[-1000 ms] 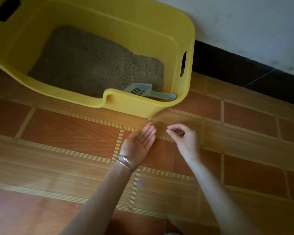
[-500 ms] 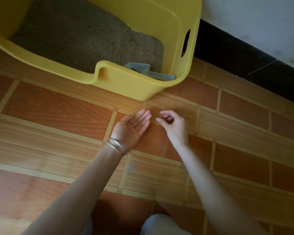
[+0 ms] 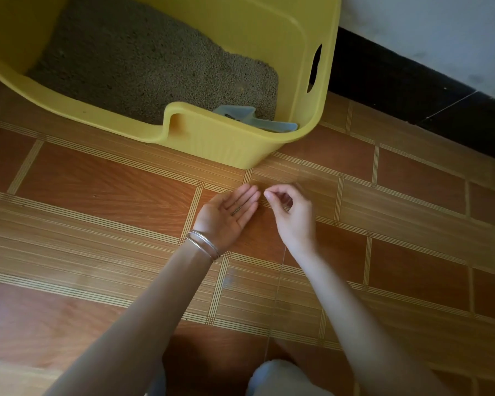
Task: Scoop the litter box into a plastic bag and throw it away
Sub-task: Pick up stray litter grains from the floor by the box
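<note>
Yellow litter box on the tiled floor, by the wall; grey litter inside, pale scoop lying in its near right corner. Left hand, palm up, fingers straight and together, carries a few dark grains. Right hand, just beside the left fingertips, has thumb and forefinger pinched together; what they hold is too small to tell.
</note>
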The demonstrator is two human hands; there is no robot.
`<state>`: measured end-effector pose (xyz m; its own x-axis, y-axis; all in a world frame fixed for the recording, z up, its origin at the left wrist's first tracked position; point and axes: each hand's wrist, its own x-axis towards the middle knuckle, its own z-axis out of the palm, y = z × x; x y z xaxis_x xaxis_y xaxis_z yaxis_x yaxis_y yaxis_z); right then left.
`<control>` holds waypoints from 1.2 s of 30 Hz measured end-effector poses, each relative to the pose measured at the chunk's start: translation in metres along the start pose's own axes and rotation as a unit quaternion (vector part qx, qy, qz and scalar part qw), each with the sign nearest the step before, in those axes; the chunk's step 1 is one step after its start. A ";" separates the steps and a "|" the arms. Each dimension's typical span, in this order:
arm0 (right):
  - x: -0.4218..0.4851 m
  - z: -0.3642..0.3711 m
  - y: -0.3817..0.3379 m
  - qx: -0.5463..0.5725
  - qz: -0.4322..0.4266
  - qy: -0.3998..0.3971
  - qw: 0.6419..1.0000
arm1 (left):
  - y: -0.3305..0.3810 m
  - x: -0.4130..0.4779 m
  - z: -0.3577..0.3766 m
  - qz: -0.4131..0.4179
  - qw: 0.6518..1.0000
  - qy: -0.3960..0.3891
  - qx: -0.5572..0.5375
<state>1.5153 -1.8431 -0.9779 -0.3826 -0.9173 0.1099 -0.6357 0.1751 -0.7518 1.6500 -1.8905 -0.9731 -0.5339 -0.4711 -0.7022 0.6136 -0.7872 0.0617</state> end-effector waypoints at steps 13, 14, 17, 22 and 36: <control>0.027 -0.012 0.022 -0.070 0.051 -0.040 0.995 | 0.003 -0.005 0.001 -0.009 1.000 -0.004 0.004; 0.028 -0.011 0.023 -0.076 0.048 -0.049 0.995 | 0.002 -0.005 0.001 -0.008 1.000 -0.004 0.005; 0.028 -0.008 0.023 -0.085 0.032 -0.042 0.995 | 0.002 -0.004 0.001 -0.007 1.000 -0.005 0.004; 0.024 -0.002 0.025 -0.122 0.002 -0.023 0.992 | 0.001 -0.004 0.000 -0.009 1.000 -0.006 0.004; 0.001 0.006 -0.012 -0.080 -0.080 -0.038 0.993 | 0.000 -0.003 -0.001 0.013 1.000 0.002 0.023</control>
<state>1.5268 -1.8480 -0.9728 -0.2204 -0.9610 0.1668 -0.7851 0.0733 -0.6151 1.6520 -1.8883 -0.9712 -0.5155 -0.4896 -0.7032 0.5993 -0.7926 0.1125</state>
